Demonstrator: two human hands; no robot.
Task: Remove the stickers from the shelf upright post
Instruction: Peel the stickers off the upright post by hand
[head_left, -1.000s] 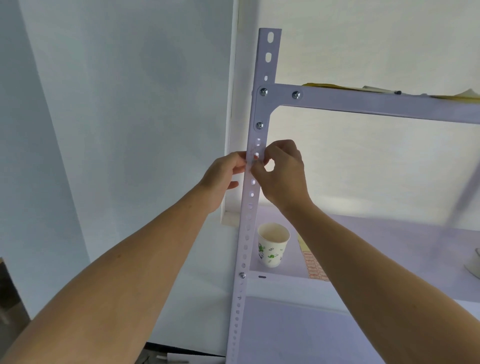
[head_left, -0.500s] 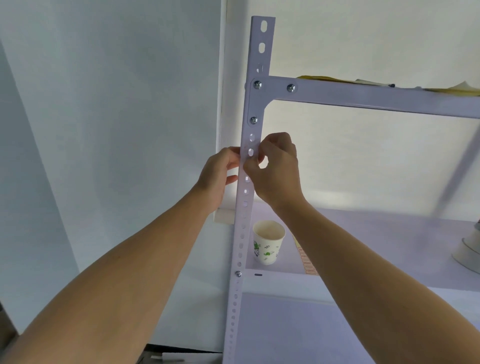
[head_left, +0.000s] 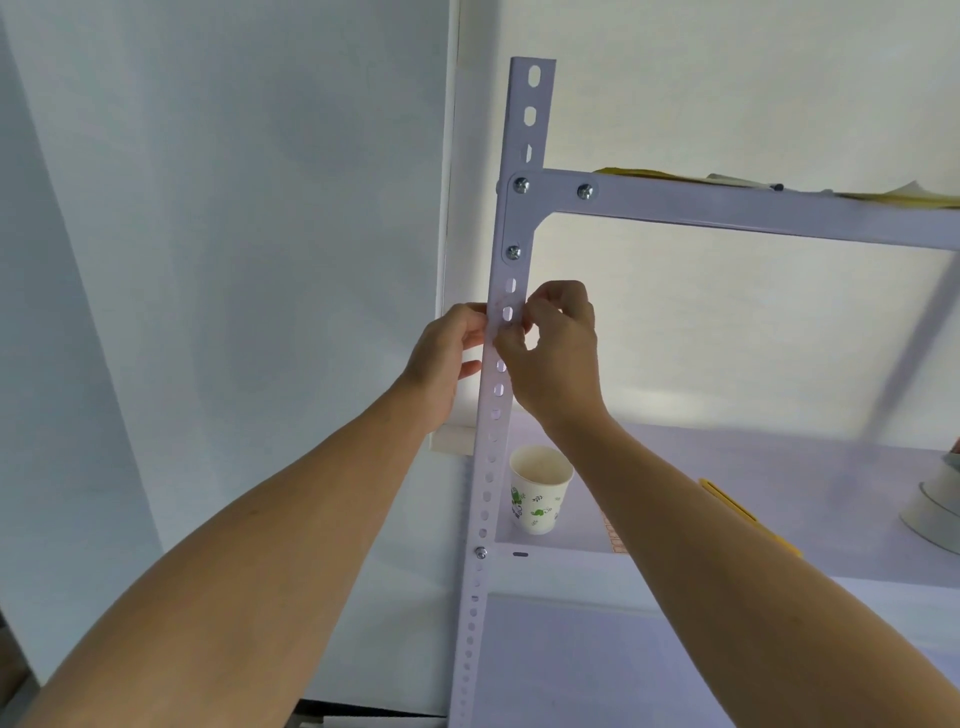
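Head view: little has changed; post (head_left: 506, 332) at frame centre stays braced by left hand (head_left: 447, 358), right hand (head_left: 556, 348) fingertips pinched, still picking at a sticker too small to be seen.

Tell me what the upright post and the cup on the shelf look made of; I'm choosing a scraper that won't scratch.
The upright post looks like painted or powder-coated steel angle: smooth white finish, punched slots, bright metal bolts. The cup looks like paper: thin rolled rim, matte off-white wall, printed green leaves. The coating could mark, so a plastic scraper seems safer.
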